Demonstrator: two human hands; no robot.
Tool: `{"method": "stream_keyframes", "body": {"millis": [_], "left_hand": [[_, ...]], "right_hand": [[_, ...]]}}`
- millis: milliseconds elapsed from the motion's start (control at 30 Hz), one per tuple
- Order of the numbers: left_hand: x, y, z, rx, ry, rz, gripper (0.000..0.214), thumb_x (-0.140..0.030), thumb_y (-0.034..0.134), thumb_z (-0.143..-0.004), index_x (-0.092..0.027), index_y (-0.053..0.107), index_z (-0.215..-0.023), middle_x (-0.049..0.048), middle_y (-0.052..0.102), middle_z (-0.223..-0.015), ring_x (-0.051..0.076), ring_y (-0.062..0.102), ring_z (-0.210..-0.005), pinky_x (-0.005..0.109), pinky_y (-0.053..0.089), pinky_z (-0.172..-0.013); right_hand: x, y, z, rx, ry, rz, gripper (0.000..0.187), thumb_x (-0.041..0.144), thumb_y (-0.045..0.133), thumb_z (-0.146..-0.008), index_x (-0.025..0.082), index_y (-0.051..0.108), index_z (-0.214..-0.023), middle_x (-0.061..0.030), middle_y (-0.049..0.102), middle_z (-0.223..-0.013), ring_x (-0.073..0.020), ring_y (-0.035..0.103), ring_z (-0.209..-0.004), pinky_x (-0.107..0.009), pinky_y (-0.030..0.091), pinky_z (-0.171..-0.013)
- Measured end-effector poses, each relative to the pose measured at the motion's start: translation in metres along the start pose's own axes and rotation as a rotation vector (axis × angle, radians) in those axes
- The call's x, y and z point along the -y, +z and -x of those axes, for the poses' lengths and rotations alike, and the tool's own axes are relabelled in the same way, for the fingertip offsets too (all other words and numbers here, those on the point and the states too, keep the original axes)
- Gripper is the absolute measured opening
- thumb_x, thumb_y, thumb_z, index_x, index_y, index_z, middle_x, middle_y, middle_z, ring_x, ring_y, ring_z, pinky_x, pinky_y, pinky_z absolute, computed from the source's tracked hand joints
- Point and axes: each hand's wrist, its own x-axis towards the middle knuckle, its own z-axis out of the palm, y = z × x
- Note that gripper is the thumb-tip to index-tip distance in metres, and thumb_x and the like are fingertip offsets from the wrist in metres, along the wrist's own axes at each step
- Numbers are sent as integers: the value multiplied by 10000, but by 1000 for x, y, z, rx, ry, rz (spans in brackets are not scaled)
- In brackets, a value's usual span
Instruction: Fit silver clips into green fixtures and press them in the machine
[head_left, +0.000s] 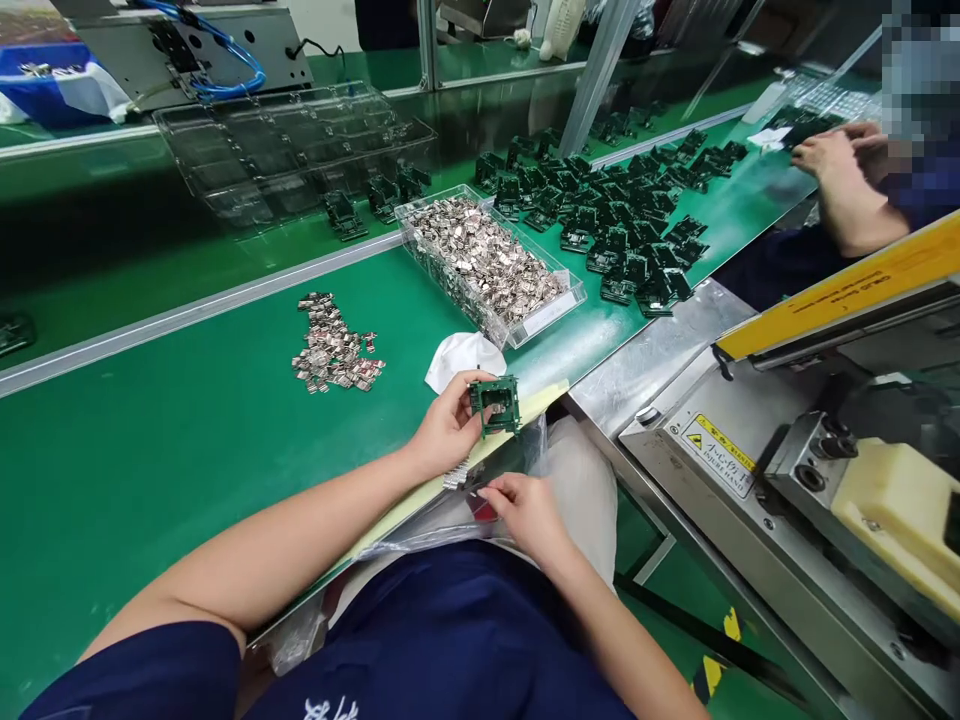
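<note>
My left hand (448,425) is closed on a small green circuit board (496,404) and holds it upright just past the near edge of the green bench (150,440). My right hand (525,510) is lower, at my lap, with its fingers pinched at small metal clips (455,479) lying on a clear plastic bag (480,500). What the fingertips hold is too small to make out. A white cloth-like item (461,358) lies on the bench just behind the board.
A clear tray (491,265) full of metal clips stands mid-bench, a loose clip pile (334,350) to its left. Many dark boards (622,220) cover the right of the belt. Empty clear trays (292,150) sit behind. A metal machine (810,470) stands right. Another person's hands (844,150) work far right.
</note>
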Motion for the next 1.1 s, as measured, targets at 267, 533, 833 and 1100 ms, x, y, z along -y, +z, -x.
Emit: {"method": "stream_keyframes", "body": {"millis": [267,533,833,1100], "left_hand": [[-1,4,11,-21,62,-96,368,-386,563,-911,-216,469,-1224,38,579,-919,150,570,-771,271,514,-707],[-4,10,17,14,154,-51,334,-250,516,-930,-215,419,-1248,56,630,-982,160,622,-889,283,503,-814],[-2,12,25,41,133,-133,316,-245,482,-947,-229,437,-1259,53,622,-963,139,600,-774,258,499,-710],[-11,22,23,137,52,-123,345,-294,502,-939,-222,436,-1270,82,624,-1100,188,622,-982,307,520,-853]], "right_hand": [[72,-36,-9,-445,-336,15,102,238,587,-918,213,680,-887,-15,658,-799,-163,601,-721,-285,477,-674],[74,-13,-29,-650,-510,237,77,235,616,-884,206,641,-818,-26,556,-781,-195,518,-767,-339,435,-695],[77,-18,-28,-572,-260,-1,222,346,665,-839,210,522,-739,-5,506,-769,-177,490,-729,-318,418,-676],[64,-65,-5,-288,-251,-191,528,342,744,-788,251,520,-1257,-97,564,-1258,-242,569,-1076,-354,504,-816]]}}
